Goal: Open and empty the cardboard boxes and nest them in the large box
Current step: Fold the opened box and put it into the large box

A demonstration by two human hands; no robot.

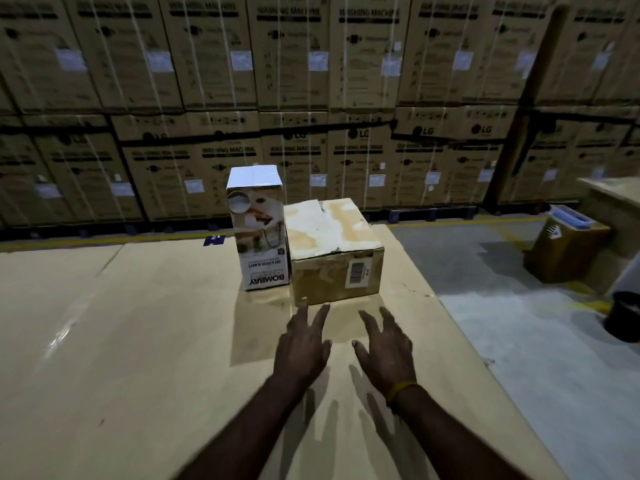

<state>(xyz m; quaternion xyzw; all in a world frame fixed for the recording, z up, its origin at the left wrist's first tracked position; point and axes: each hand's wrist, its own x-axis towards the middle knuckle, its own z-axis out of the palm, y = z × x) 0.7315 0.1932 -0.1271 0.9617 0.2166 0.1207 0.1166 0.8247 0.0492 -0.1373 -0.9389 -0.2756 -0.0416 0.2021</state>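
A closed brown cardboard box (335, 251) with a torn, whitish top and a barcode label sits on a wide cardboard surface (138, 341). A tall white printed box (258, 230), closed and standing upside down, stands against its left side. My left hand (302, 344) and my right hand (383, 348) reach forward side by side above the surface, fingers spread and straight, holding nothing. The fingertips are just short of the brown box's front face. A yellow band circles my right wrist.
Stacked washing-machine cartons (311, 98) form a wall behind. The cardboard surface ends at a right edge, with grey floor (502, 306) beyond. An open brown carton (568, 247) stands on the floor at right, and a dark object (623, 317) lies at the far right edge.
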